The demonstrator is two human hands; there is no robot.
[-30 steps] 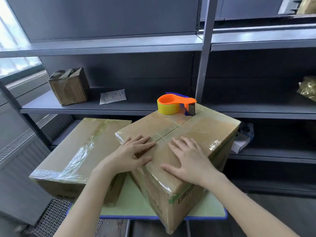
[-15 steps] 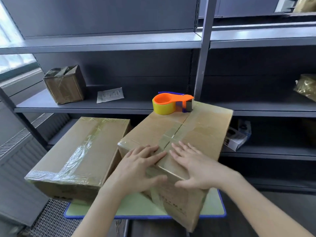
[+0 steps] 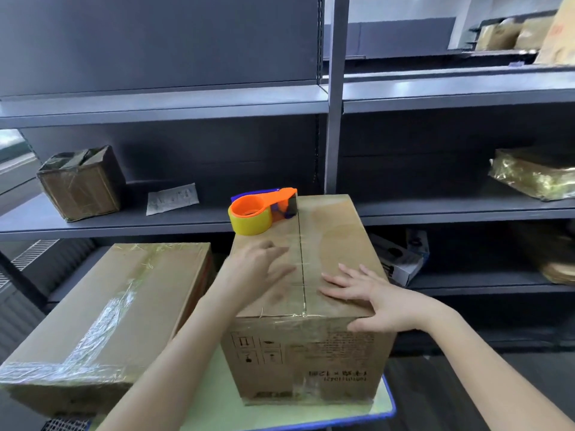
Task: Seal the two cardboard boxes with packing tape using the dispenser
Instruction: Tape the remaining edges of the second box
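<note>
Head view, box being squared up for taping. The upright box (image 3: 333, 231) stood cornerwise to the viewer a second ago; it has now been turned so that a short end faces the person and its centre seam (image 3: 301, 259) runs straight away from them. Left hand (image 3: 261, 269), blurred, lies flat with fingers spread on the flap left of the seam; right hand (image 3: 370, 297) lies flat and wide on the right flap, thumb hooked over the near edge. Neither holds anything. The tape dispenser (image 3: 258, 213) rests untouched at the far end of this box's top. The second box (image 3: 124, 293), left of it on the same surface (image 3: 217, 399), already carries glossy tape. Judged next: take up the dispenser.
</note>
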